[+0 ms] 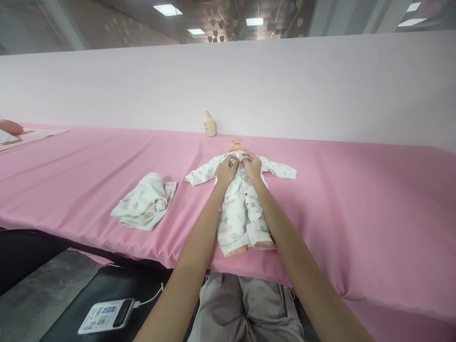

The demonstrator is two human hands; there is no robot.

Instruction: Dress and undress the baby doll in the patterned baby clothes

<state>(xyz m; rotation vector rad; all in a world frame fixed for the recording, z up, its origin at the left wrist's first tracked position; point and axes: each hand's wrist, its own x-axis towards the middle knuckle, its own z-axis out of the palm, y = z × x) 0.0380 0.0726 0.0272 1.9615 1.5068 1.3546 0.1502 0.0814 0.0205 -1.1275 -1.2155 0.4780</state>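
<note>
A baby doll lies on its back with its head toward the wall and its arms spread. It wears a white printed baby top and matching trousers, its feet showing at the cuffs. Over the doll's chest, my left hand pinches the front edge of the top. Close beside it, my right hand also has its fingertips closed on the top's front, near the neckline. What fastening lies between the fingers is too small to make out.
A crumpled printed cloth lies left of the doll on the pink sheet. A cream pump bottle stands against the white wall. On a black chair below rests a white power bank with a cable.
</note>
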